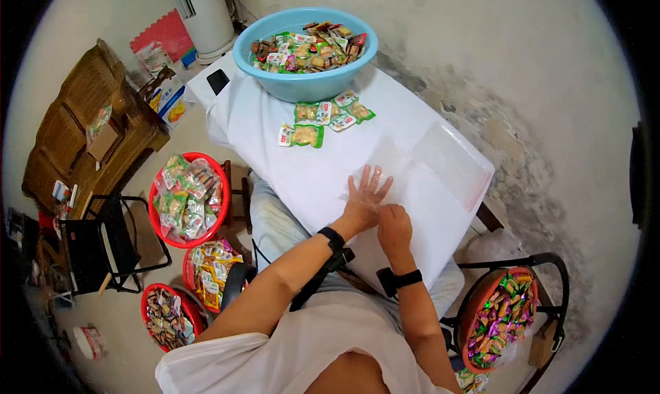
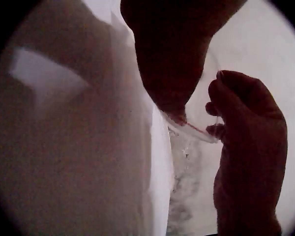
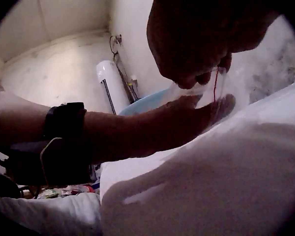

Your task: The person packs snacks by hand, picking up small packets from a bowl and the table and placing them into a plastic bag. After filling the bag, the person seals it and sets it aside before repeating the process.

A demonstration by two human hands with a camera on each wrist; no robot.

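Clear plastic bag (image 3: 222, 91): held over the table (image 1: 309, 181), just towards three o'clock of head-view centre. Sleeved round left grip (image 1: 366, 200), with fingers (image 1: 364, 177) spread wide, grasping nothing; pinched, towards five o'clock, by curled right grip (image 1: 395, 230). Hold left fingers splayed; tug gently near the red line (image 3: 216, 86) to avoid tearing.

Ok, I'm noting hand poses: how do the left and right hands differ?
The left hand is spread, its fingers inside the bag; the right hand is curled, pinching the bag's rim. The left hand reaches farther forward than the right hand. Both wear black wrist straps.
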